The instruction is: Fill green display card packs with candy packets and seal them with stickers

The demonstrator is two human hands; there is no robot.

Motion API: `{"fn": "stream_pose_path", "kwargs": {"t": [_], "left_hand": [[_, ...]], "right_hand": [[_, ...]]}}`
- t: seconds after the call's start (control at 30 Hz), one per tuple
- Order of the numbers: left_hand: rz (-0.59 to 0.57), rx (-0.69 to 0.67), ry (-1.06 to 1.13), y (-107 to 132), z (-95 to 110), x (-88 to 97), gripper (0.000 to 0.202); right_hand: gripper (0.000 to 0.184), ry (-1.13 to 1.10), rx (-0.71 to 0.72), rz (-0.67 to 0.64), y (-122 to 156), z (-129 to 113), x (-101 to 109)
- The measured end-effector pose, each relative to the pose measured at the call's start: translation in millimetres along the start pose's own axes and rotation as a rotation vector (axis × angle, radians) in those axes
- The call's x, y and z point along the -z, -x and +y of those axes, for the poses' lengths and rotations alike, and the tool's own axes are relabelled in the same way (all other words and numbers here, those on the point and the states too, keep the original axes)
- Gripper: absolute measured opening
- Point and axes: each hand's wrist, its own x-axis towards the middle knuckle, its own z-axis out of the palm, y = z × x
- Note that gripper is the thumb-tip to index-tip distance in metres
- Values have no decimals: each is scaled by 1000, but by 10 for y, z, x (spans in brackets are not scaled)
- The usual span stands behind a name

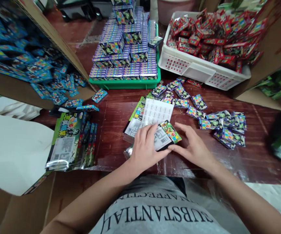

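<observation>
In the head view, a dark-red counter (111, 136), between two cardboard boxes (57, 44), carries one green tray (128, 85), one white basket (198, 74) and one sticker sheet (157, 110). One black packet (161, 140) is between the hands: the left hand (145, 144) holds it in its grip, the right hand (194, 146) has its grip wide by the green end.

Between the stacked pouches (66, 138) and the left hand (144, 146), a strip of bench (109, 130) offers passage up to the green tray (130, 85), whose wall blocks the way beyond. The white basket (189, 66) bars the far right. Scattered purple packets (181, 103) obstruct the route ahead of the right hand (194, 148); nearer the front edge, room opens rightward.
</observation>
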Motion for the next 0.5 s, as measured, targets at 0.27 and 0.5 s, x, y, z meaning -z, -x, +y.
{"fn": "stream_pose_path", "kwargs": {"t": [0.27,0.5], "left_hand": [[-46,277,728,-79,-153,-8,50],[-121,323,851,3,-480,93,44]], "right_hand": [[34,-339,-93,-42,-242,57,-71],[41,-504,-226,-5,-206,-9,-326]]}}
